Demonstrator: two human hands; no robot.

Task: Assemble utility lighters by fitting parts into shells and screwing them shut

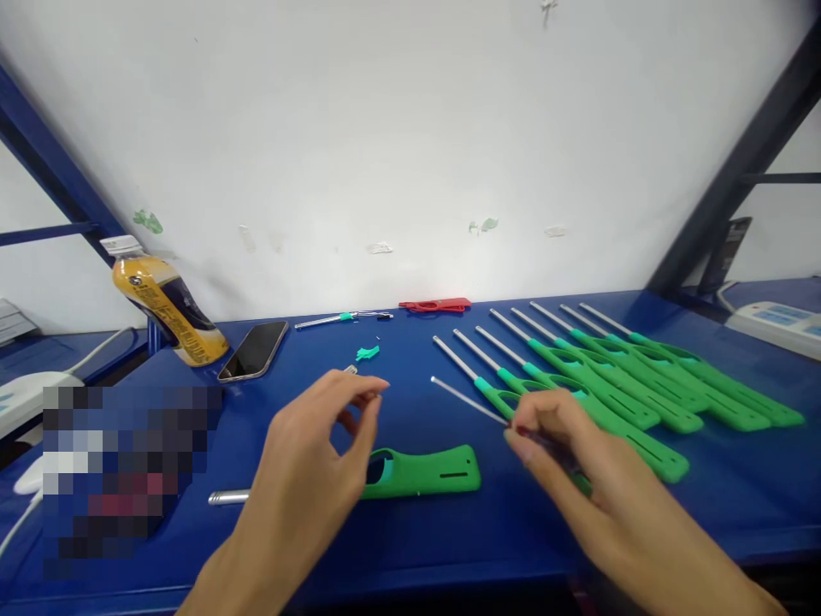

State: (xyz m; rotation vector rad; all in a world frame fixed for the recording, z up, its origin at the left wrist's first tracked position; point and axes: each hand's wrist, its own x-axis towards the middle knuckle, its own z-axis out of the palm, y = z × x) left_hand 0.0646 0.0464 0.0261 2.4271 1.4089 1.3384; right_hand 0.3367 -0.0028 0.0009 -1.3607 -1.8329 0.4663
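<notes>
My left hand (314, 453) is above the blue table, thumb and fingertips pinched together; whatever is between them is too small or hidden to name. Partly behind that hand, a green long-nosed lighter (442, 472) lies flat, its metal tube pointing left. My right hand (577, 453) is also pinched, with a small dark reddish bit at the fingertips that I cannot make out. It covers part of the nearest lighter in a slanted row of several green lighters (641, 432). A thin metal tube (465, 398) sticks out to the left of my right fingertips.
At the back lie a red lighter casing (442, 305), a loose metal tube with wires (321, 322) and a teal plastic piece (368, 352). A phone (255, 349) and a leaning drink bottle (170, 299) are at left, near a blurred patch. White wall behind; blue posts at both sides.
</notes>
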